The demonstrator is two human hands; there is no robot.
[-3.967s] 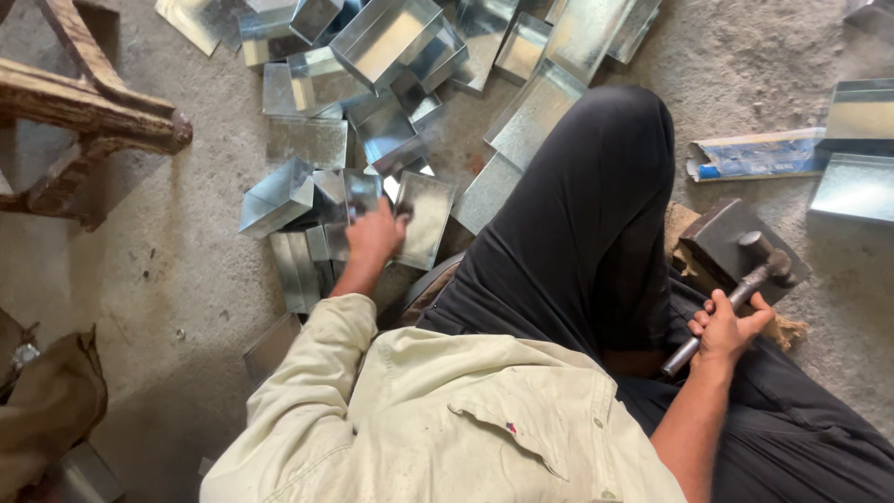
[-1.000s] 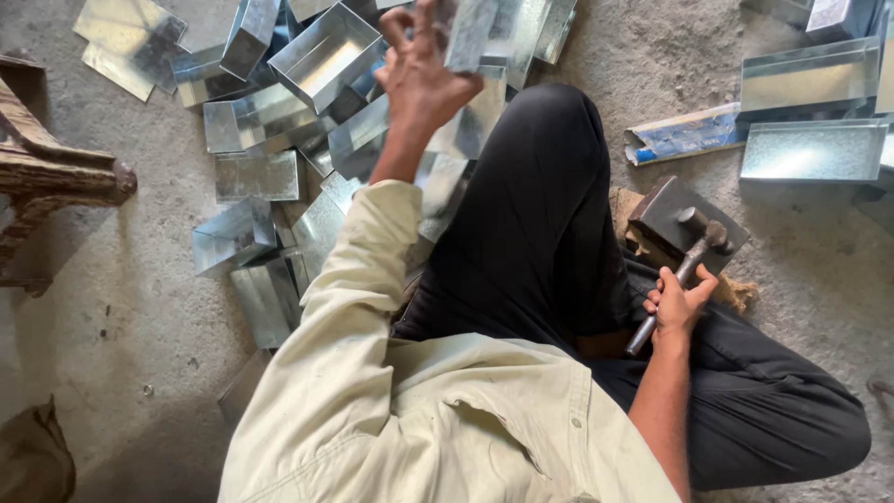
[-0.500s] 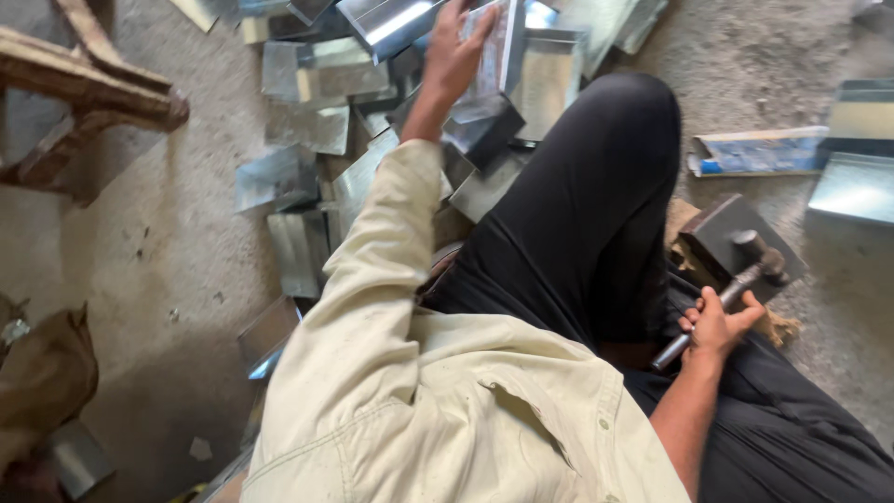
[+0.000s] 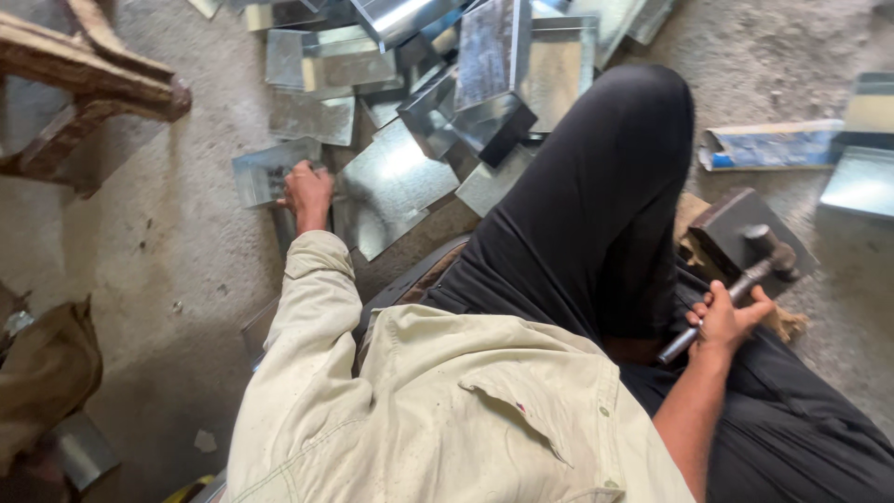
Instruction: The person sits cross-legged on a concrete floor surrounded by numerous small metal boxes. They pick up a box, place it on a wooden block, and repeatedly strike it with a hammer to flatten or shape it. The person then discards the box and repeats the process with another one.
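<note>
The left hand (image 4: 305,193) lies closed on a small bent sheet (image 4: 264,177) at the near edge of a pile of sheets (image 4: 438,102) on the concrete floor (image 4: 158,251). That sheet is dull grey galvanised metal with a folded lip, lying flat, just beside a larger bright panel (image 4: 391,186). Left of it the floor is bare up to a wooden frame (image 4: 88,88); the raised black-trousered knee (image 4: 615,177) bounds the pile on the right. The right hand (image 4: 722,321) grips a hammer (image 4: 736,284) by its handle, head resting on a dark block (image 4: 736,233). Past it lie a blue strip (image 4: 768,147) and flat trays (image 4: 861,182).
</note>
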